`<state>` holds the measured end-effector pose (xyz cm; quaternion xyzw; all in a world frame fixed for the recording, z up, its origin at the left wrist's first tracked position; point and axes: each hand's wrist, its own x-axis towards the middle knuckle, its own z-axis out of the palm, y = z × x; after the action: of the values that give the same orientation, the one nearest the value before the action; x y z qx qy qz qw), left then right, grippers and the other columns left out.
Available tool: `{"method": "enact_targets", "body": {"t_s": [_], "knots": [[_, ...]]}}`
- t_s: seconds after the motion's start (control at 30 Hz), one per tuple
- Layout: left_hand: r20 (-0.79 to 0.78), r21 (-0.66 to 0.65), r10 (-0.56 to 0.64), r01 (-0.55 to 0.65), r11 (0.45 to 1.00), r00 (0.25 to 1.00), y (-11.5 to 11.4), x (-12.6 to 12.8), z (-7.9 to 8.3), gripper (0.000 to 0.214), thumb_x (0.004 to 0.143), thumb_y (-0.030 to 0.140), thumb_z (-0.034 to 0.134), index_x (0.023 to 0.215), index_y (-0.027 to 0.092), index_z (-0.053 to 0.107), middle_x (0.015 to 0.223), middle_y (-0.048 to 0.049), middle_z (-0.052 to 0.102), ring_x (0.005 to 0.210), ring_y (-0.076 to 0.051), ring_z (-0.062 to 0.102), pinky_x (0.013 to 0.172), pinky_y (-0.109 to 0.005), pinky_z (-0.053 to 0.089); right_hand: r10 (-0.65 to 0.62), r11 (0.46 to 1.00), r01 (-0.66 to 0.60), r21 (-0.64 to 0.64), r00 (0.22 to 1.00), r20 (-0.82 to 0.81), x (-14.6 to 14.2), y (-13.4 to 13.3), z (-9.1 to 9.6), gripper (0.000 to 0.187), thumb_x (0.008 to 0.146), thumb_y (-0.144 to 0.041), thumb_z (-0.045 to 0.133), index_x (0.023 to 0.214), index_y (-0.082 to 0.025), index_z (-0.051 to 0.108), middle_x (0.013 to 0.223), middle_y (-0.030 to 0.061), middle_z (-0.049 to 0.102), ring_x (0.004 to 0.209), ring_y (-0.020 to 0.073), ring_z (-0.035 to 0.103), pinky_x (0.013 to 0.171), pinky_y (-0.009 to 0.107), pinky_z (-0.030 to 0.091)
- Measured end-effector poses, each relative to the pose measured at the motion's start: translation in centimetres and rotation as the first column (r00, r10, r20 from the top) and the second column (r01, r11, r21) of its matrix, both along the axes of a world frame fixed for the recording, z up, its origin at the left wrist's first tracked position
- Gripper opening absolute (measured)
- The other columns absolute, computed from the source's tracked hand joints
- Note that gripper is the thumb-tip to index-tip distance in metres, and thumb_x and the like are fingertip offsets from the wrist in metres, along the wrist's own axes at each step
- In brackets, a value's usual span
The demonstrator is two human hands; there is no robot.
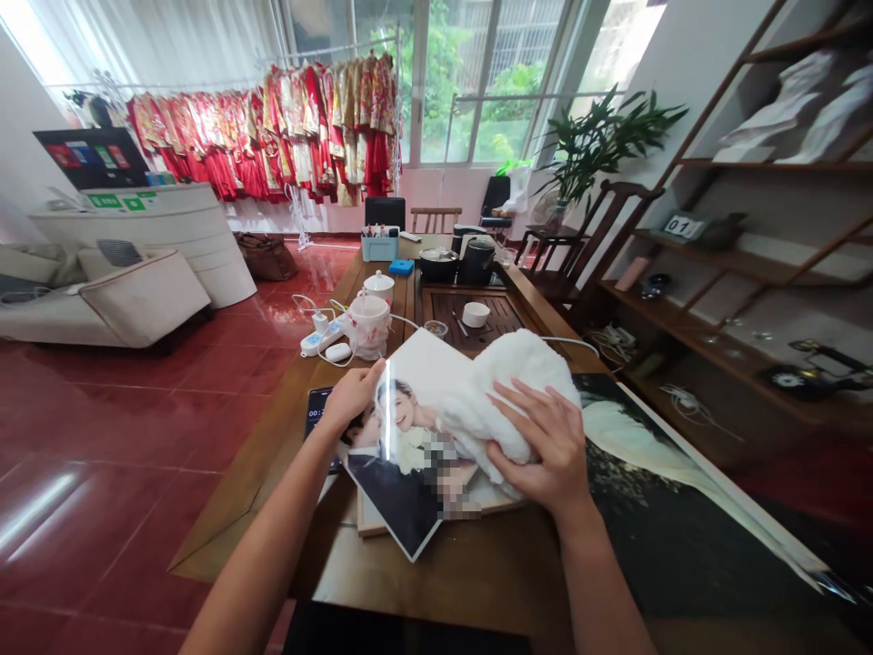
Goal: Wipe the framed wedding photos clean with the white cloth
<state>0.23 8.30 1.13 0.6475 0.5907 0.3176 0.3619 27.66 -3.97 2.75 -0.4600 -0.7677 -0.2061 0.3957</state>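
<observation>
A glossy photo panel lies turned cornerwise over a pale wooden-edged frame or board on the wooden table. My left hand grips the panel's left edge, thumb and fingers closed on it. In my right hand is a bunched white towel, held with spread, curved fingers against the right part of the panel, so that part of the picture is hidden. Beside my left wrist, a phone with a lit screen is partly covered. To the right of my right hand lies a large dark picture with a white edge.
Beyond the panel stand a wrapped cup, a white lidded jar, a power strip with cables, and a tea tray bearing a white bowl. A dark kettle is farther back. Shelves rise at right.
</observation>
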Motion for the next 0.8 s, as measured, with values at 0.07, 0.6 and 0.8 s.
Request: {"method": "enact_targets", "body": {"t_s": [0.07,0.6,0.8], "knots": [[0.066,-0.024,-0.004,0.006,1.0,0.998,0.0,-0.1,-0.4,0.058,0.082,0.071,0.039,0.057,0.02,0.048,0.04,0.0023,0.046,0.041,-0.014,0.043,0.047,-0.025,0.029,0.002,0.999,-0.001,0.032,0.999,-0.032,0.1,0.0,-0.1,0.051,0.072,-0.022,0.067,0.122,-0.027,0.056,0.124,0.0057,0.063,0.118,0.0302,0.055,0.104,0.054,0.034],[0.27,-0.078,0.036,-0.016,0.997,0.962,-1.7,0.0,-1.0,0.057,0.079,0.073,0.045,0.059,0.02,0.046,0.043,0.0047,0.042,0.04,-0.01,0.037,0.044,-0.023,0.029,0.072,0.997,-0.071,0.043,0.997,-0.024,0.2,0.4,-0.7,0.051,0.073,-0.021,0.065,0.123,-0.027,0.055,0.124,0.0055,0.063,0.117,0.0282,0.056,0.1,0.05,0.038],[0.247,-0.063,0.072,-0.058,0.996,0.966,-1.6,-0.1,-1.8,0.058,0.081,0.072,0.041,0.055,0.02,0.043,0.043,0.0036,0.044,0.042,-0.011,0.041,0.047,-0.024,0.03,0.107,0.994,-0.105,-0.031,0.992,0.074,0.0,0.7,-1.1,0.051,0.077,-0.027,0.064,0.126,-0.027,0.054,0.126,0.0058,0.062,0.117,0.028,0.055,0.099,0.051,0.037]]}}
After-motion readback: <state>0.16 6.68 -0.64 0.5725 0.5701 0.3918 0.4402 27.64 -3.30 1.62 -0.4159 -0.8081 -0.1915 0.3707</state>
